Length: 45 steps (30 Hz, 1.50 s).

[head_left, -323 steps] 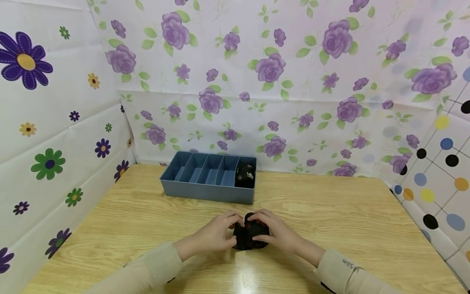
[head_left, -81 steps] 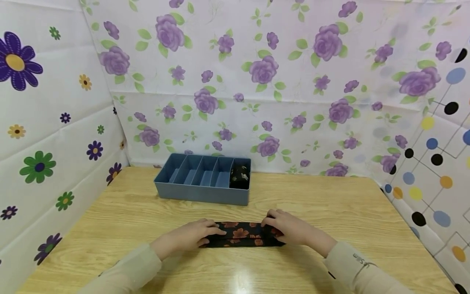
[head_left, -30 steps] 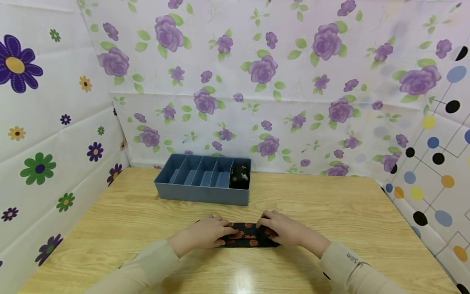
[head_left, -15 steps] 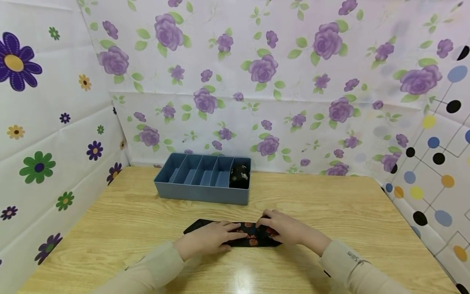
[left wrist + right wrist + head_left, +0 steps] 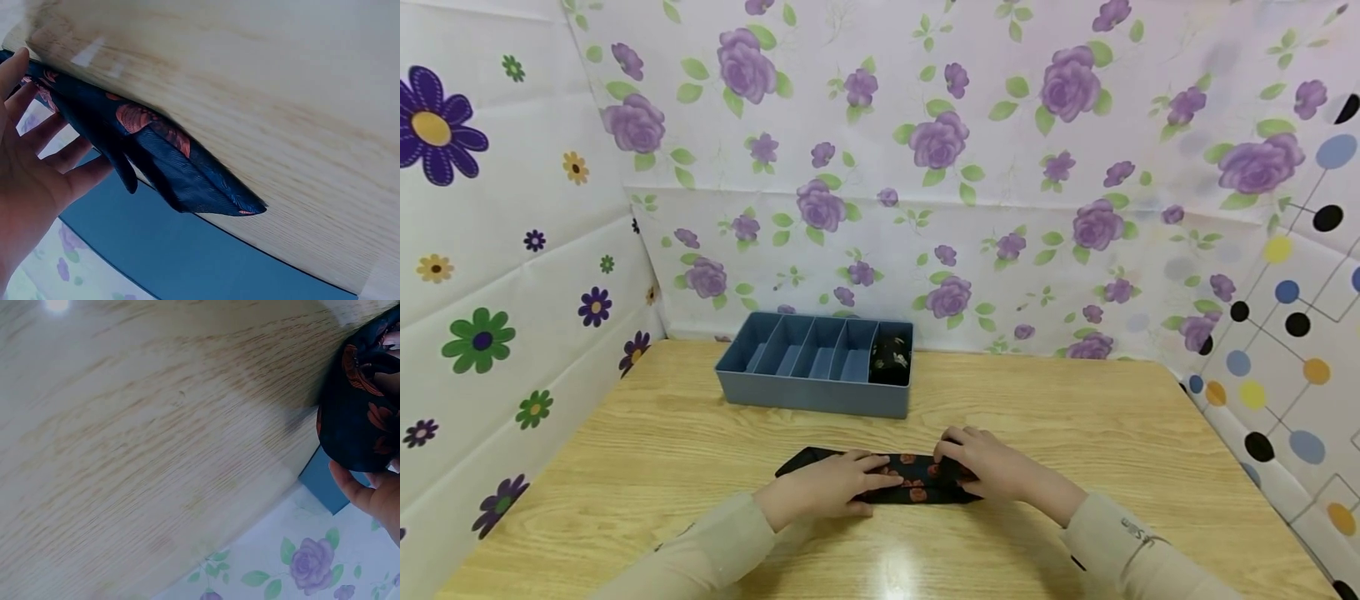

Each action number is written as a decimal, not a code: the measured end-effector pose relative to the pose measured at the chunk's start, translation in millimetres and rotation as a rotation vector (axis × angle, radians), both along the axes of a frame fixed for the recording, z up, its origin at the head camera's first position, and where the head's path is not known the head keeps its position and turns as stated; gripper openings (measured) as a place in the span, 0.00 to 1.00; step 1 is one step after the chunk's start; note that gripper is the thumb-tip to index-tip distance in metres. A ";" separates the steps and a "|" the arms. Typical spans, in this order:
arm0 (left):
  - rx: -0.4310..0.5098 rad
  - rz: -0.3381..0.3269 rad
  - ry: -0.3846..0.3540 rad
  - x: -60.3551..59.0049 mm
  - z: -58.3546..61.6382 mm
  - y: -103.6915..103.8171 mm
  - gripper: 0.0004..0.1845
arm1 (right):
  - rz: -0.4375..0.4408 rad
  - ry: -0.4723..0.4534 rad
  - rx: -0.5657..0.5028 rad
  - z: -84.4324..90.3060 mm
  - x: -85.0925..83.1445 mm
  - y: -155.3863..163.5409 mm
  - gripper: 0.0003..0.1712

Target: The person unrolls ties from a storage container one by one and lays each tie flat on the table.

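Note:
A black necktie (image 5: 917,494) with orange-red flowers stretches flat across the table in the head view. Its pointed end (image 5: 194,169) sticks out past my left hand and shows a folded layer in the left wrist view. My left hand (image 5: 829,486) rests on the strip with fingers spread and nearly straight. At the other end my right hand (image 5: 1000,468) grips a rolled-up part of the tie, fingers curled over it. In the right wrist view that rolled part (image 5: 356,425) bulges round beside the thumb and fingers, partly cut off by the frame edge.
A blue divided box (image 5: 812,394) stands behind the hands, near the back of the wooden table (image 5: 1060,417). Its rightmost compartment holds a black rolled bundle (image 5: 890,361) with pale marks. Flowered and dotted cloth sheets (image 5: 985,242) enclose the table.
The bunched tie has become a laid-out strip with a roll at the right. My left hand has slid right from its end, uncovering the point; my right hand has shifted slightly right.

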<state>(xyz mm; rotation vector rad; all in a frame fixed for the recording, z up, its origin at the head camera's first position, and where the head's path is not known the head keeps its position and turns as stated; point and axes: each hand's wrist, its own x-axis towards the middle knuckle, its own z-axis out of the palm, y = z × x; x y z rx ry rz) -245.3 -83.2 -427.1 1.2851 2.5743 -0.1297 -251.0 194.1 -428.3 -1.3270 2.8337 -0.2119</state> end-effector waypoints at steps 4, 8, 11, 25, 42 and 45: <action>0.006 0.000 0.003 -0.9 -0.8 1.3 0.30 | 0.023 0.043 0.000 0.7 -0.4 1.7 0.19; 0.010 -0.004 0.006 -0.9 -0.7 2.0 0.30 | 0.018 0.045 0.014 1.7 -0.5 4.0 0.20; 0.016 0.004 -0.010 -0.9 -0.3 1.3 0.30 | 0.008 0.036 0.023 2.7 0.1 6.0 0.20; 0.090 0.068 -0.087 -2.9 1.0 -16.3 0.28 | 0.005 0.013 0.018 5.0 -1.1 2.8 0.20; 0.125 0.077 -0.125 -7.0 1.2 -34.0 0.29 | 0.010 0.002 0.010 5.0 -3.1 0.3 0.18; 0.123 0.076 -0.123 -7.0 1.2 -37.1 0.29 | 0.016 0.017 0.010 5.2 -2.6 0.3 0.18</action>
